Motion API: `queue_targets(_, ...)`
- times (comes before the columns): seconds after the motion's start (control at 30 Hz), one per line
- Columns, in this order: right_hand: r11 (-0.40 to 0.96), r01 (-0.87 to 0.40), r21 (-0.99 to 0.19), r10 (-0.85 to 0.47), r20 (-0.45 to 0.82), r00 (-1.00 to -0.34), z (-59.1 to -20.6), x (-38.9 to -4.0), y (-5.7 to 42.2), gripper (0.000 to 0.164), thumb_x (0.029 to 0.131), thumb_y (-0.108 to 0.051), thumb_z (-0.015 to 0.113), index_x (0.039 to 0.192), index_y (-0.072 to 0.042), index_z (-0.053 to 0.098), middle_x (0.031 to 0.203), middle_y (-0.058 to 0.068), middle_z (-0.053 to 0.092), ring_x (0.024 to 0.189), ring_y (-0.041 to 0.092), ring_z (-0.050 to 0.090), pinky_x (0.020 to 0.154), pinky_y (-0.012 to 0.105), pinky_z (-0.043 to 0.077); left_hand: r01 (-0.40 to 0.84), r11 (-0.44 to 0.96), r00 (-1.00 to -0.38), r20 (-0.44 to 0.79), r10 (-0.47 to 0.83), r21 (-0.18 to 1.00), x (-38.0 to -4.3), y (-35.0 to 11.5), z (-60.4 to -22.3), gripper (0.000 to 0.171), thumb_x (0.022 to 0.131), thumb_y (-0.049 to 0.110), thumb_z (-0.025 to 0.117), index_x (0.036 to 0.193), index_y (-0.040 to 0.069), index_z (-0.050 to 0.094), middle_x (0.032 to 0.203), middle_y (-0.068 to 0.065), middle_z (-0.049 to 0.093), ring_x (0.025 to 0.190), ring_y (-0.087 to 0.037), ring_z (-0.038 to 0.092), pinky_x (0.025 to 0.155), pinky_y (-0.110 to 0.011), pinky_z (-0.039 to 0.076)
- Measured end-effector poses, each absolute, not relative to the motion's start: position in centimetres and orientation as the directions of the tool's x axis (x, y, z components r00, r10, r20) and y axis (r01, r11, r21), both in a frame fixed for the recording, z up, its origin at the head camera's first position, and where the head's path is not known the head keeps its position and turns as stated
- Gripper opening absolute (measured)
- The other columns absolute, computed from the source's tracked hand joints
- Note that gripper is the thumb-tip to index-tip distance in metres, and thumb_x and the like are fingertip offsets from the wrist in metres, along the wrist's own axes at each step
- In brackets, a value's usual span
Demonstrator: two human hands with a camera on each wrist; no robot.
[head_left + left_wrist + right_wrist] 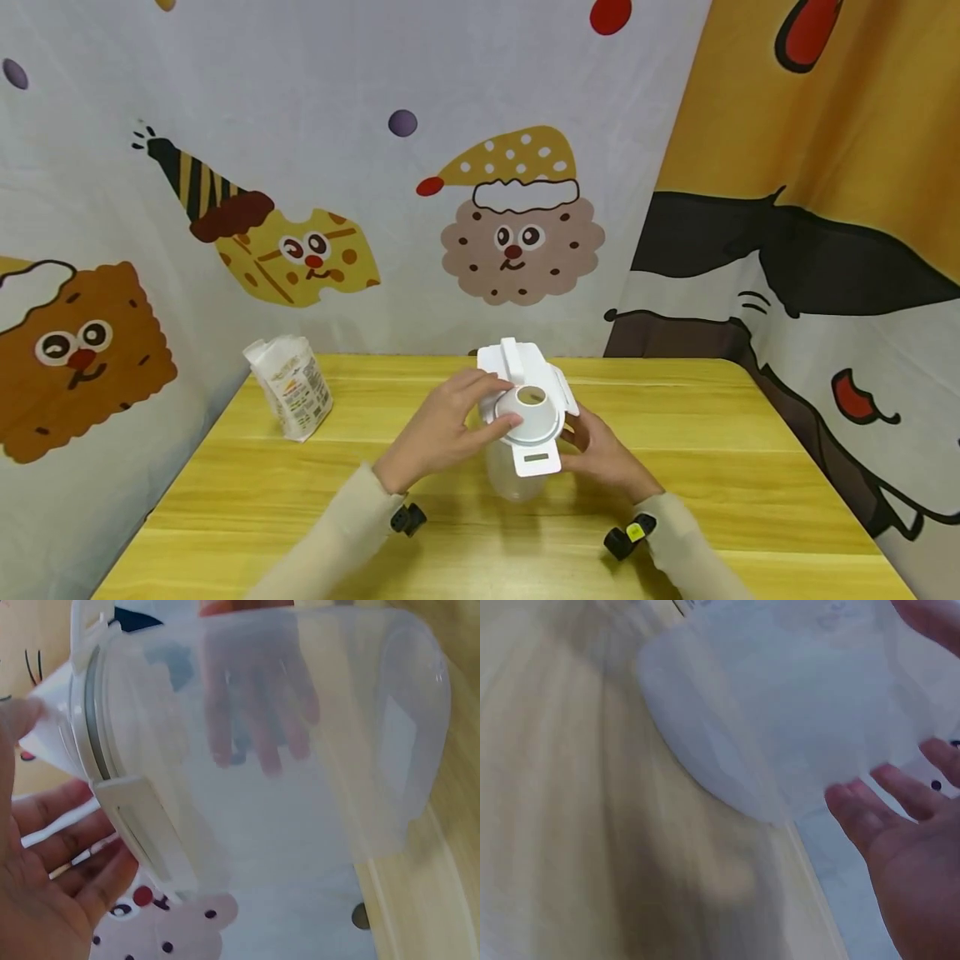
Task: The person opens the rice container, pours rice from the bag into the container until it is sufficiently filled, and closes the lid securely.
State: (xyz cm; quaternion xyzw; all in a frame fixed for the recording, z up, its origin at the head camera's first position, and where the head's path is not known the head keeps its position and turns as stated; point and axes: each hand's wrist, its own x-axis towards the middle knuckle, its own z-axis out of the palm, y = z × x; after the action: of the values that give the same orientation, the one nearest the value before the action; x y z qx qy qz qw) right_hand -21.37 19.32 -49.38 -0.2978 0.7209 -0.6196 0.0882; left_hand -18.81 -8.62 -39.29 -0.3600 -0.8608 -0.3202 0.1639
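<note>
A translucent plastic storage container (516, 482) stands on the table in front of me, also seen as a large clear body (300, 817) in the left wrist view. Its white lid (537, 363) has a raised handle and side clips. On the lid sits a white funnel-shaped cap (534, 427) with a round hole at its top. With thumb and fingers my left hand (442, 423) grips the cap from the left. My right hand (603, 454) holds the container's right side just below the lid, its fingertips against the plastic in the right wrist view.
A white printed bag (292, 390) stands upright at the back left of the wooden table (675, 417). Behind the table's far edge hangs a cartoon-printed curtain (420, 275). Each wrist wears a small black camera.
</note>
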Motion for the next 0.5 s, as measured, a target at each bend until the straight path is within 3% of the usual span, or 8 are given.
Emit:
queue_targets(0.1,0.017,-0.317,-0.948,-0.595,0.245,-0.765,-49.2,-21.9,19.8,0.085,0.088,-0.006,0.079,0.157,0.002,0.031,0.157,0.015,0.045,0.137,0.002,0.05,0.112,0.019,0.042,0.728,0.564,-0.677,0.536,0.504,0.39,-18.4,-8.0,-39.2,0.042,0.096,0.047,0.069,0.126,0.017,0.069,0.121,0.002,0.07,0.112,-0.014,0.064,0.095,-0.032,0.056)
queue_targets(0.23,-0.013,-0.297,-0.955,-0.654,0.233,-0.72,-48.8,-22.4,20.3,0.085,0.089,-0.007,0.076,0.155,0.012,0.026,0.152,-0.004,0.051,0.137,0.002,0.05,0.114,0.017,0.039,0.726,0.602,-0.665,0.56,0.494,0.332,-18.0,-7.4,-39.2,0.042,0.097,0.047,0.068,0.124,0.015,0.069,0.118,0.001,0.07,0.107,-0.014,0.063,0.088,-0.03,0.057)
queue_targets(0.33,-0.022,-0.294,-0.956,-0.671,0.232,-0.704,-48.7,-22.6,20.5,0.086,0.088,-0.007,0.076,0.154,0.014,0.025,0.151,-0.011,0.05,0.139,0.002,0.048,0.115,0.016,0.037,0.73,0.604,-0.661,0.552,0.508,0.319,-18.0,-7.4,-39.1,0.041,0.099,0.046,0.066,0.124,0.015,0.068,0.12,0.0,0.068,0.109,-0.014,0.061,0.09,-0.031,0.057)
queue_targets(0.5,-0.03,-0.312,-0.95,-0.665,0.252,-0.703,-48.9,-22.5,20.6,0.085,0.088,-0.007,0.076,0.156,0.009,0.027,0.155,-0.006,0.047,0.141,0.001,0.045,0.115,0.017,0.037,0.743,0.56,-0.665,0.499,0.556,0.367,-18.4,-8.3,-38.6,0.038,0.102,0.044,0.061,0.127,0.017,0.068,0.127,0.002,0.064,0.119,-0.014,0.059,0.099,-0.035,0.055)
